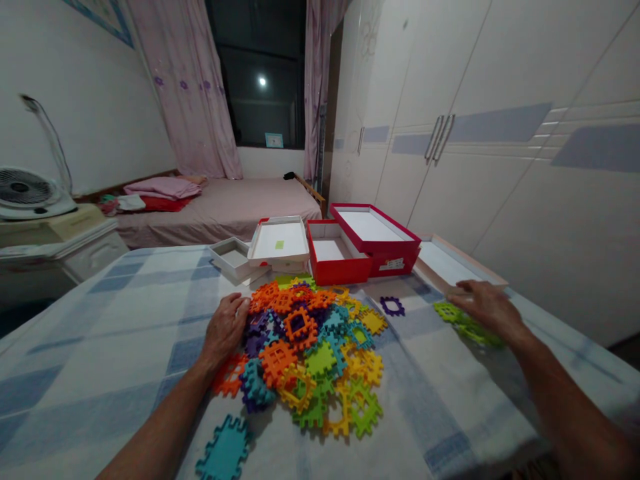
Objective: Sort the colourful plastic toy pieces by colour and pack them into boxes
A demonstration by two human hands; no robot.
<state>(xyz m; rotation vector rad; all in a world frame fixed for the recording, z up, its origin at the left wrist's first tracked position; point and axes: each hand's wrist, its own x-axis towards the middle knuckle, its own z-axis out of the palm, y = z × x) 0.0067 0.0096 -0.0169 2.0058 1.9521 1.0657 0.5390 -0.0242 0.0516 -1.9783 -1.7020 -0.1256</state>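
A heaped pile of plastic interlocking building tiles (300, 323) with toothed edges lies in front of me, in orange, purple, teal, yellow and green. My left hand (227, 327) rests against the pile's left side, palm down, fingers loosely bent and not wrapped round a tile. Off to the right, my right hand (487, 310) is over a small group of green tiles (467, 325), its fingers stretched leftward and apart; the palm's underside is hidden. Between the pile and that group lies a purple square frame tile (393, 306). A teal tile (224, 448) lies apart near the front edge.
Behind the pile stand a grey box (233, 257), a white box lid (279, 241), an open red box (340, 267) and a dark-red box (395, 257). A shallow pale tray (457, 260) lies at right. A checked cloth (120, 340) covers the table; a bed (250, 197) is beyond.
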